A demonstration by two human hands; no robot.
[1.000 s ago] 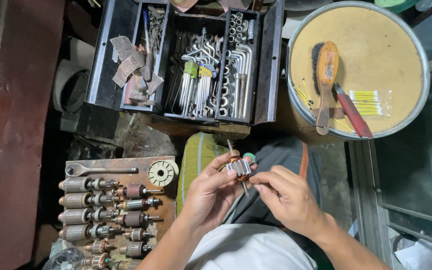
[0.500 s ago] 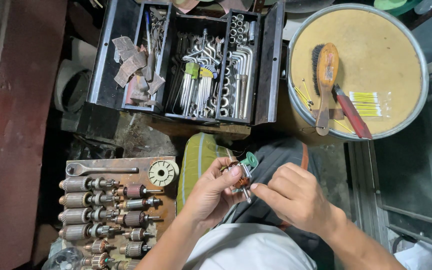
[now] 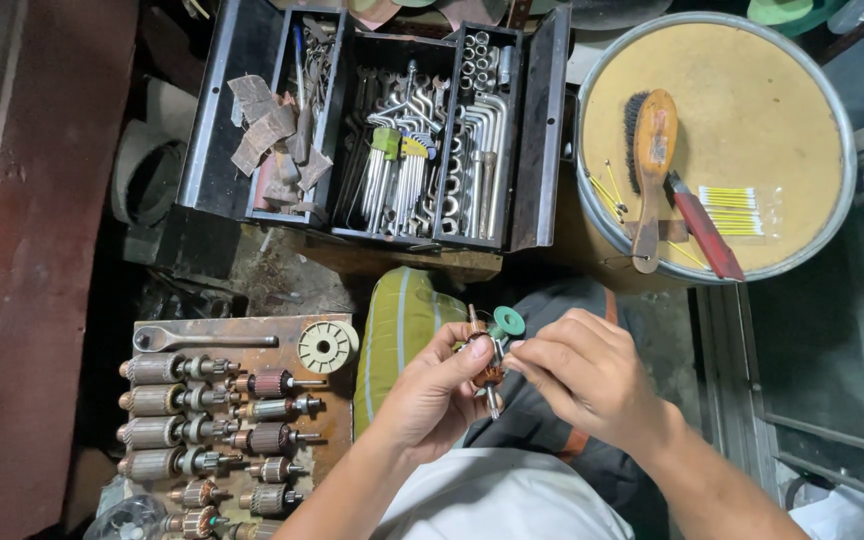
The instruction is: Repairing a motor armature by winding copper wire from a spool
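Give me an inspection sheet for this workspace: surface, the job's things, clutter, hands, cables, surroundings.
Surface: round tan top at upper right; brown board at lower left.
Job's things: small armature with a green disc, held over the lap.
Clutter: open black toolbox with wrenches, hex keys and sandpaper scraps; rows of armatures, a ratchet handle and a cream spool on the board; brush, red-handled tool and cotton swabs on the round top.
Hands: left hand grips the armature; right hand touches its upper end with the fingertips.
Cables: nothing seen.
Surroundings: green cushion ahead of the lap; dark wood at left.
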